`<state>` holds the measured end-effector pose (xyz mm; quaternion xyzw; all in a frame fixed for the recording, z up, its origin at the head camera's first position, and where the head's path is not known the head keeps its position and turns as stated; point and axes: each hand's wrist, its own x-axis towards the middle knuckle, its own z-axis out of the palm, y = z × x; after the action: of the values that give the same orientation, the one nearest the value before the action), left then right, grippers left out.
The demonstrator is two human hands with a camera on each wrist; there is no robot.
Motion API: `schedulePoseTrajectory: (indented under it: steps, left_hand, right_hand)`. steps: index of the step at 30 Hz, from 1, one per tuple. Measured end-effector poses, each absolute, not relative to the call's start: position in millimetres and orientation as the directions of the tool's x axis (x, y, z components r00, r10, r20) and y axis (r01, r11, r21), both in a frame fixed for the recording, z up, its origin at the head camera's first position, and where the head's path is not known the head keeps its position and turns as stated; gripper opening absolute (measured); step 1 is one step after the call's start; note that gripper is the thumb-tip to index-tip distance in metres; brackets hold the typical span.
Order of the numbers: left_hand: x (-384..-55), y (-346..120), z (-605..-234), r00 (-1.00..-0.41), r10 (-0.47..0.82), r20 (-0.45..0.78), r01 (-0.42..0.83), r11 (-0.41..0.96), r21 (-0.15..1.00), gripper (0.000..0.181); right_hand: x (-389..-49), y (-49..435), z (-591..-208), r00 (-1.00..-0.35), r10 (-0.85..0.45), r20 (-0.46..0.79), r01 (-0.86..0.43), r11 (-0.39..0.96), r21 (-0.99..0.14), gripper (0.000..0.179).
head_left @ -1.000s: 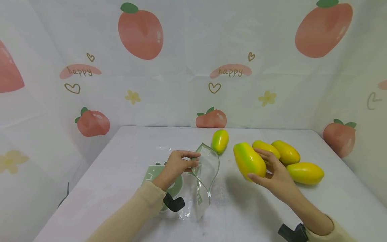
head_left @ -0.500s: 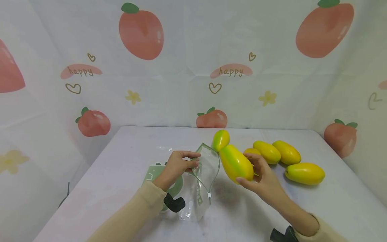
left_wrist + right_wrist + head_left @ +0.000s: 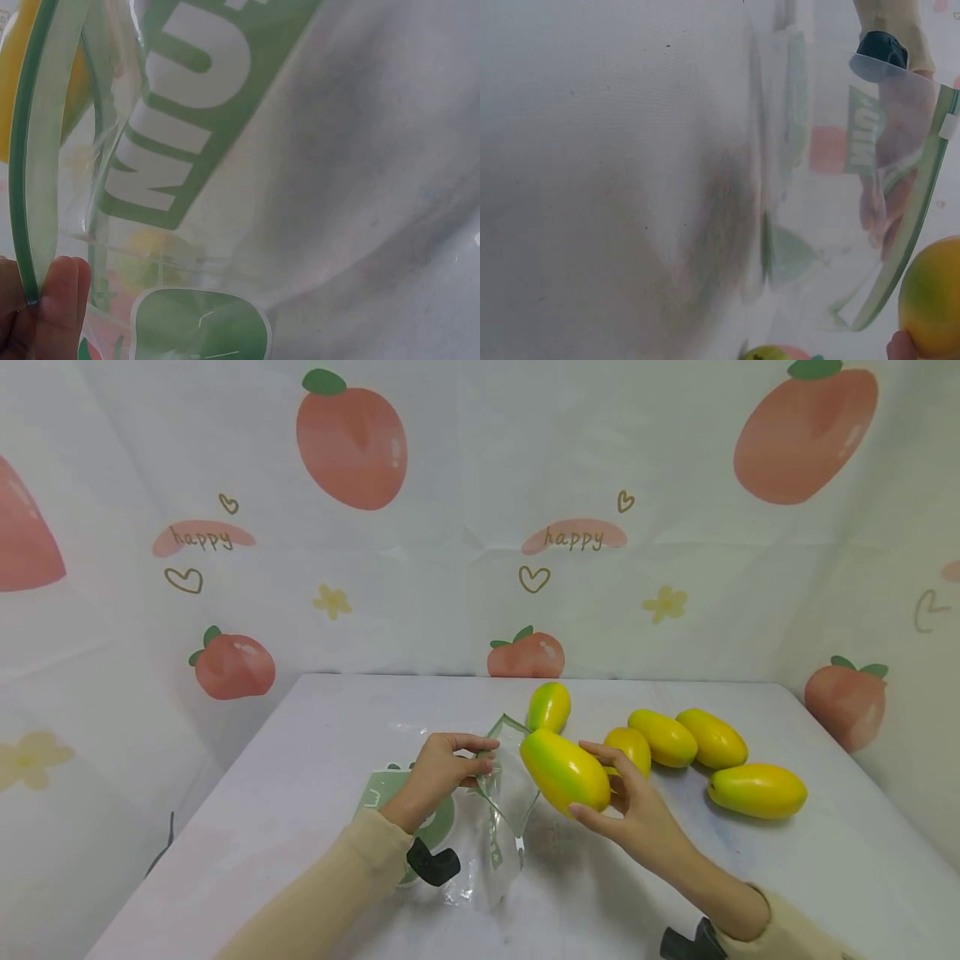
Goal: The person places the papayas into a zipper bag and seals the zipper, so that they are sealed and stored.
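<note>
A clear zip bag [image 3: 504,860] with a green-edged mouth and white slider stands with its mouth spread. My left hand [image 3: 444,774] pinches the mouth's left edge between thumb and fingers; in the left wrist view the fingertips [image 3: 64,296] are on the green strip. A smooth yellow-green mango [image 3: 564,774] is in my right hand [image 3: 637,814], thumb below and fingers on its far side. Its greener end overlaps the right side of the bag's mouth. In the right wrist view, the mango [image 3: 934,296] is beside the zip strip, with only a fingertip showing.
Behind the bag lies another mango [image 3: 550,706]. Several more are to the right, among them one close behind the right hand [image 3: 628,750] and one farther right [image 3: 757,791]. A fruit-printed cloth [image 3: 420,568] hangs behind the white table [image 3: 337,718].
My right hand has carried the mango leftward to the bag's mouth, uncovering a mango behind it. My left hand keeps its hold on the bag in the same place.
</note>
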<state>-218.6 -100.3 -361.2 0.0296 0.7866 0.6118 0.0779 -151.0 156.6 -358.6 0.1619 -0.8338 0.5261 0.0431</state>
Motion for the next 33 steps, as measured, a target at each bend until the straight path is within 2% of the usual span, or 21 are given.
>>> schedulePoseTrajectory:
  steps: [16, 28, 33]
  left_hand:
    - [-220, -99, -362, -0.985, 0.150, -0.088, -0.047, 0.257, 0.965, 0.023]
    - [-219, -96, -357, -0.983, 0.170, -0.072, -0.025, 0.262, 0.965, 0.026]
    - [-217, -94, -354, -0.980, 0.187, -0.075, -0.024, 0.260, 0.965, 0.025]
  right_hand:
    - [-157, 151, -356, -0.959, -0.197, 0.203, -0.274, 0.461, -0.844, 0.065]
    - [-160, 151, -357, -0.942, -0.244, 0.232, -0.321, 0.442, -0.838, 0.062]
    - [-164, 151, -359, -0.931, -0.266, 0.250, -0.341, 0.388, -0.857, 0.057]
